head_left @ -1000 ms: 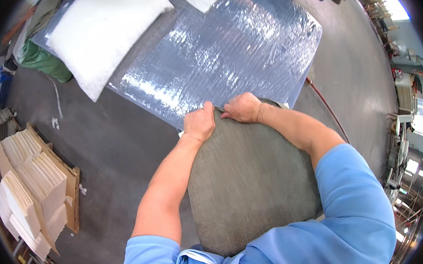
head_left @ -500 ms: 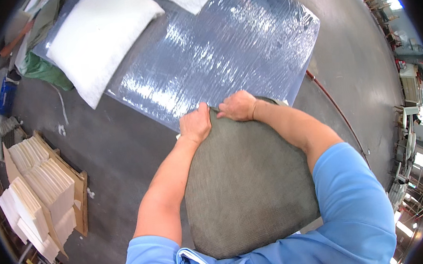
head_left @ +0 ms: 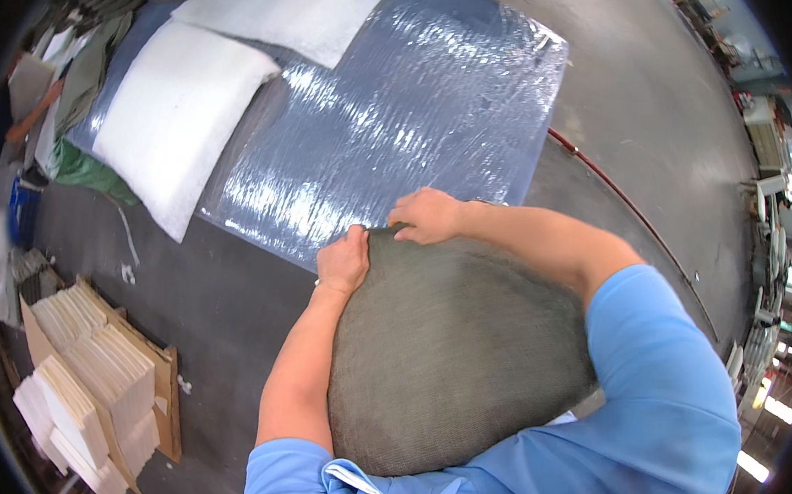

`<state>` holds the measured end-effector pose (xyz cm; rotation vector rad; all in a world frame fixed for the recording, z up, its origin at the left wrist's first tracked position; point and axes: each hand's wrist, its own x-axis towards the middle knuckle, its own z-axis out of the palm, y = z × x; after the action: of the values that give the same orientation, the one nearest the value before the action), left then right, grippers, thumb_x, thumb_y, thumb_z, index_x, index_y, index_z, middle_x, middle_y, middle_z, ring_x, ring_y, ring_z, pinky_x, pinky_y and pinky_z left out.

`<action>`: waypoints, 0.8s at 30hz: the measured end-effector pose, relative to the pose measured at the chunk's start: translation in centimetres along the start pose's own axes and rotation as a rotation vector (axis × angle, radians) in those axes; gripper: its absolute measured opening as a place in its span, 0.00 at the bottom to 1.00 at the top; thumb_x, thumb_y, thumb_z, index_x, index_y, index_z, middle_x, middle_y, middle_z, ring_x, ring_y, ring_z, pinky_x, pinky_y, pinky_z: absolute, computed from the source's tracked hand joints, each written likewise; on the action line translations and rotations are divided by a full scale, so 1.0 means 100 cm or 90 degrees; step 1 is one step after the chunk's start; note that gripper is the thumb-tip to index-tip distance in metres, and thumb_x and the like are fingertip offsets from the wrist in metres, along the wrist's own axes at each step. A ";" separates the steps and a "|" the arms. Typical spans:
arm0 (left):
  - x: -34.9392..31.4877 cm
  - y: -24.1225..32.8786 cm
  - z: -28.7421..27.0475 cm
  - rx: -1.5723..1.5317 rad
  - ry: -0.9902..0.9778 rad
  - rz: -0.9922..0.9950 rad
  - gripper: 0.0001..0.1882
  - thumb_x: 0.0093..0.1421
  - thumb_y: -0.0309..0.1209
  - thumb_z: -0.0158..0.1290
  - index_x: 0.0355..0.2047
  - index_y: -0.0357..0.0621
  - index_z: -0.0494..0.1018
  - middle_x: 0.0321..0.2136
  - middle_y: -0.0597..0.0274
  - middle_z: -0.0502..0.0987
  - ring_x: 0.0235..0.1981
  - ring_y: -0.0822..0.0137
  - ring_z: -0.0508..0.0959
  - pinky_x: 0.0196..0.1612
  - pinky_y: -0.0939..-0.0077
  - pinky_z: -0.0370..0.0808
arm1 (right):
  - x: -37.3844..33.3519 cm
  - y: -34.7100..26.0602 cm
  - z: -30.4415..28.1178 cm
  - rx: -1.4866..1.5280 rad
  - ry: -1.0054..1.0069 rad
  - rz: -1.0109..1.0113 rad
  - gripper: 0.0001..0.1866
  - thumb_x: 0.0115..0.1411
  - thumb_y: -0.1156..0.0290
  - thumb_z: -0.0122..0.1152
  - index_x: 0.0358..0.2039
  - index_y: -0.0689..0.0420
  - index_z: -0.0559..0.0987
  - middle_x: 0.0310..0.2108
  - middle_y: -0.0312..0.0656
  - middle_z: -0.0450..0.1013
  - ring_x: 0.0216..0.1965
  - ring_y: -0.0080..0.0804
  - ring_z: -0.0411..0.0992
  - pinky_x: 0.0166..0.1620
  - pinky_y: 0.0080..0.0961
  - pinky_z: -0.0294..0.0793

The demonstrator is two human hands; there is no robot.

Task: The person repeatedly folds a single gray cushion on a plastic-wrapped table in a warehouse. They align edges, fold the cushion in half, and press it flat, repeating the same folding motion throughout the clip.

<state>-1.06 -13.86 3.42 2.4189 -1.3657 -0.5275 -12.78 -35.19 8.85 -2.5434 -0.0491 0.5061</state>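
Note:
A grey-green fabric-covered cushion (head_left: 455,362) stands between my arms, its near end against my blue shirt. At its far left corner my left hand (head_left: 345,260) is closed on the fabric edge, knuckles up. Just to the right, my right hand (head_left: 426,215) curls over the far edge, with the fingers closed on the cover. The two hands are a small gap apart. What the fingertips do beneath the edge is hidden. Beyond my hands lies a table (head_left: 360,130) covered in shiny clear plastic film.
White padding sheets (head_left: 189,110) lie on the table's left and far side. Stacked cream foam pieces (head_left: 101,368) rest at lower left. A dark red hose (head_left: 612,186) crosses the grey floor at right. Another person's forearm (head_left: 33,112) shows at far left.
The view has shifted, with the table and padding sitting differently in it. Both hands and the cushion's far edge are slightly lower and further left; both hands still grip the edge.

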 end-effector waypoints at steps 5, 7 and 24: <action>-0.035 -0.005 -0.038 -0.168 0.065 0.018 0.14 0.70 0.40 0.52 0.46 0.45 0.77 0.42 0.48 0.81 0.45 0.47 0.81 0.46 0.56 0.77 | -0.110 -0.003 -0.106 0.419 -0.151 0.174 0.22 0.74 0.57 0.51 0.62 0.51 0.77 0.65 0.47 0.71 0.68 0.43 0.67 0.70 0.42 0.63; -0.065 -0.007 -0.069 -0.300 0.060 0.018 0.16 0.70 0.40 0.53 0.47 0.42 0.79 0.47 0.49 0.81 0.50 0.51 0.80 0.53 0.60 0.75 | -0.172 -0.021 -0.122 0.501 -0.194 0.169 0.23 0.74 0.55 0.53 0.63 0.52 0.77 0.65 0.43 0.71 0.68 0.41 0.67 0.71 0.41 0.63; -0.151 0.025 -0.104 -1.105 0.108 -0.394 0.24 0.75 0.42 0.37 0.42 0.36 0.76 0.64 0.54 0.71 0.65 0.56 0.69 0.68 0.58 0.68 | -0.181 0.066 0.004 1.193 0.465 0.394 0.36 0.74 0.42 0.45 0.44 0.67 0.82 0.49 0.54 0.80 0.53 0.42 0.78 0.59 0.37 0.75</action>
<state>-5.38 -1.18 16.13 1.1786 0.1953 -0.9932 -30.20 -43.10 11.31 -0.6807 0.9766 -0.2309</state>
